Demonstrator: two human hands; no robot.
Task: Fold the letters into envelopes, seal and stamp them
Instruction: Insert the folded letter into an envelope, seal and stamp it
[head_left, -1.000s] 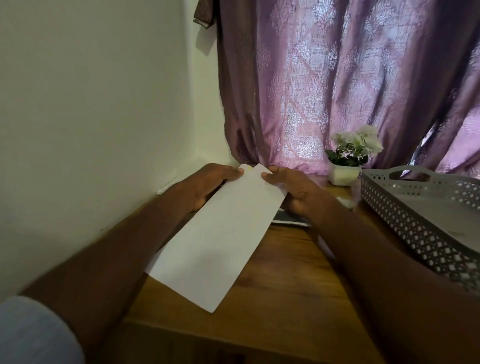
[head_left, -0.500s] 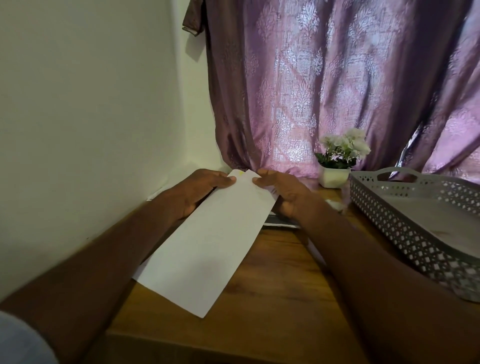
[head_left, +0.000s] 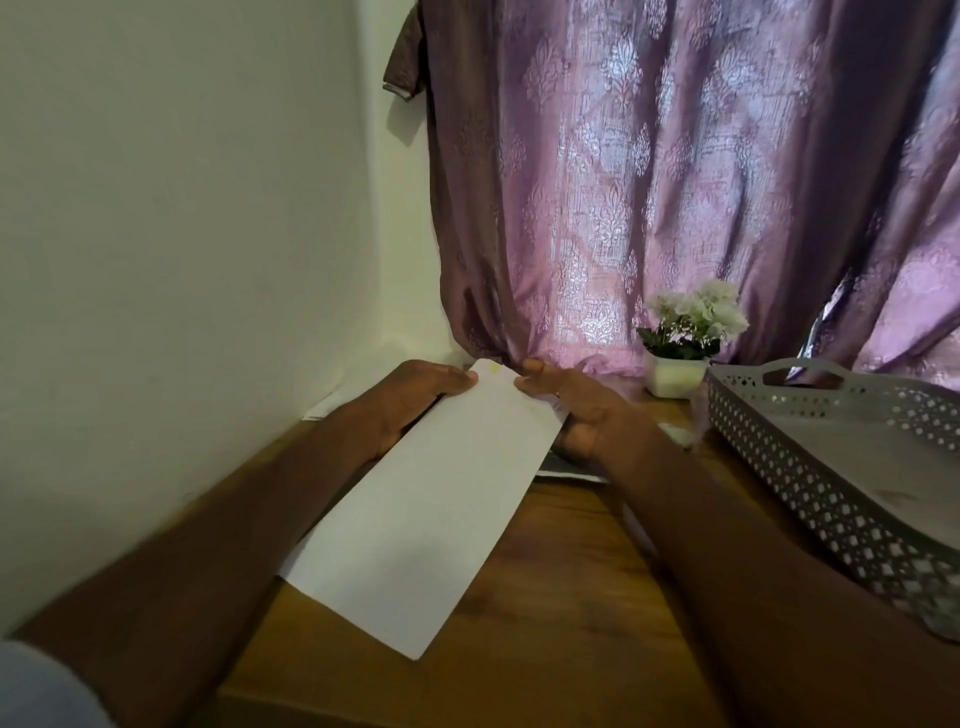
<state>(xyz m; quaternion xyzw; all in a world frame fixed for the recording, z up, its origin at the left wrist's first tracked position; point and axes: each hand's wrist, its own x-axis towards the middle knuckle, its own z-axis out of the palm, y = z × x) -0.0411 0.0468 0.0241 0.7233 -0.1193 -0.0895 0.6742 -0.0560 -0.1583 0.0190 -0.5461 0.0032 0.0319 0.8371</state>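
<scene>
A bare wall (head_left: 171, 249) closes off your left side and runs down to the wooden surface (head_left: 561, 582), so there is little room that way. Your left hand (head_left: 415, 395) pinches the far left edge of the white envelope (head_left: 431, 514), thumb on top. The envelope slants from the far end down toward you, its near corner over the surface; a small yellow mark shows at its far tip. Your right hand (head_left: 576, 410) grips the far right edge, fingers curled beneath it. Behind the hands hangs a purple curtain (head_left: 649, 182). Under the right hand lies something dark and flat, mostly hidden, and I cannot tell what it is. Further right stands a small white pot of flowers (head_left: 680, 353), then a grey perforated tray (head_left: 841, 467), cut off by the right edge. The open wood lies nearest you, between your forearms.
</scene>
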